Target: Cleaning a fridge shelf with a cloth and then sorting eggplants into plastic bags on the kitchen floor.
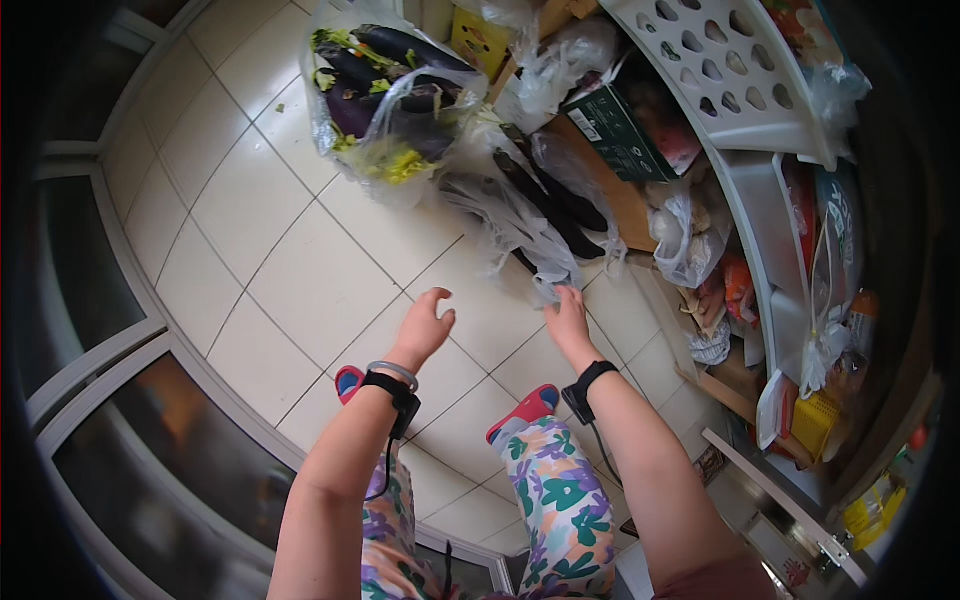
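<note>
My left hand (426, 324) hovers over the floor tiles with its fingers curved apart, holding nothing. At the lower edge of a thin clear plastic bag (499, 217) is my right hand (568, 315), its fingertips touching the film; whether they grip it I cannot tell. Long dark eggplants (551, 202) lie in and beside that bag on the floor. Farther off, a larger clear plastic bag (450, 142) holds several fat purple eggplants (352, 105) and yellow-green leafy stalks (405, 163).
A white plastic rack (739, 195) stands at the right, with a dark green box (619, 135), cardboard and bagged goods (686, 232) beside it. Glazed door frames (161, 330) run along the left. My feet, in red slippers (529, 412), are on the tiled floor (322, 262).
</note>
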### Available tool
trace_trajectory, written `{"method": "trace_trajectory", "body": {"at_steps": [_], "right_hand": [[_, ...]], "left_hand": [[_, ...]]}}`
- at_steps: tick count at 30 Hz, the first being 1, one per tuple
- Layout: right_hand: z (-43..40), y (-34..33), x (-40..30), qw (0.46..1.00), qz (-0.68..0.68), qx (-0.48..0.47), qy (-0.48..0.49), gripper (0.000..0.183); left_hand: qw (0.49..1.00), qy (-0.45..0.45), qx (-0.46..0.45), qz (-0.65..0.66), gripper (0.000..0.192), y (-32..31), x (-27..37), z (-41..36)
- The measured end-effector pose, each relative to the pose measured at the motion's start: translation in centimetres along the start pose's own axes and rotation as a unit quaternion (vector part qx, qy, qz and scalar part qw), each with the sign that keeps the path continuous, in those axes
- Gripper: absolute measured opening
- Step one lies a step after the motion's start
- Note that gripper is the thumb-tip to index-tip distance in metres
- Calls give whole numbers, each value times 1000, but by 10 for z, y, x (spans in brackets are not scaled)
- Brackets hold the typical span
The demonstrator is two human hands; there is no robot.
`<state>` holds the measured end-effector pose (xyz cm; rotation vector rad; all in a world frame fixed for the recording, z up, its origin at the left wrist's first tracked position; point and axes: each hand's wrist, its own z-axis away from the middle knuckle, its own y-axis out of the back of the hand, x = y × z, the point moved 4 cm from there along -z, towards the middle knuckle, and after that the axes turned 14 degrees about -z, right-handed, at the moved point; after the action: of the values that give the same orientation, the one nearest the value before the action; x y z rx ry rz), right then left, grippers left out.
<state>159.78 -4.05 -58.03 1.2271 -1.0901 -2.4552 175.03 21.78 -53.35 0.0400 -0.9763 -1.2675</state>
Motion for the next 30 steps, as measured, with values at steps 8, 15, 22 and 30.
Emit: {"method": "trace_trajectory", "body": {"at_steps": [8,15,22,30], "right_hand": [[-108,47,42,987,140,51,52,28],[-126,40,49,939,297,29,169,57],[-146,26,79,930,319,44,179,68],[-111,66,46,991,70,-3,114,63]], "left_hand": [[963,-178,115,-164,39,-87,34,-47],[893,-236,148,-355,55,-98,23,-75],[869,-270,213,-356,36,-78,11,-98],[913,-299,271,-65,23,-54,14,-104]]}}
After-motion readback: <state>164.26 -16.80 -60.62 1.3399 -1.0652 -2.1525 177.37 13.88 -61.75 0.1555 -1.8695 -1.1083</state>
